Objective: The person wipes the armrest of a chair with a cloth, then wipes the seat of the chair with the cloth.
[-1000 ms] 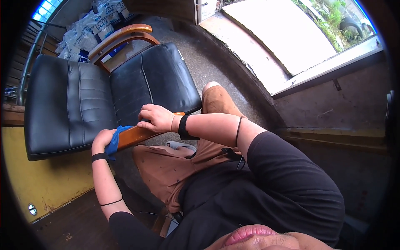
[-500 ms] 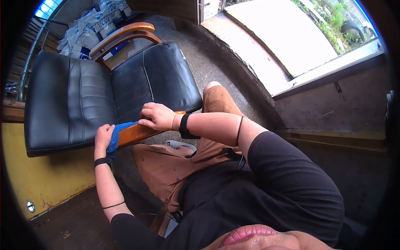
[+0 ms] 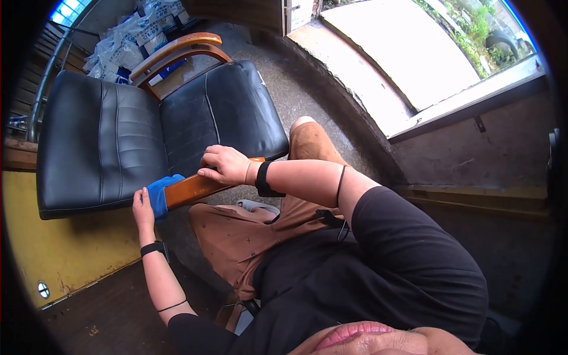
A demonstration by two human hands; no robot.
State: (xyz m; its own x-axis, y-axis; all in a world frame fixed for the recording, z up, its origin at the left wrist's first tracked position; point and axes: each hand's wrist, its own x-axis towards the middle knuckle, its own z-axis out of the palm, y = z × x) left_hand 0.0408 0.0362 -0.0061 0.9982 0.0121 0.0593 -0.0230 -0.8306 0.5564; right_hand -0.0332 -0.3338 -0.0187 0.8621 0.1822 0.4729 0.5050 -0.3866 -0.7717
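Left hand (image 3: 144, 205) on blue cloth (image 3: 158, 192) just right of it, over the armrest (image 3: 190, 187) end; can't tell if pinching. Right hand (image 3: 226, 165) rests farther along, fingers curled, grip unclear. Probably wiping; next stroke needs cloth kept snug.

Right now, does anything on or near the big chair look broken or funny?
Yes, a little. The black chair has a pale, scuffed-looking patch on its seat's front corner nearest the far armrest, unlike the darker seat around it. The yellow board has brownish marks near its bottom edge. I see no spill.
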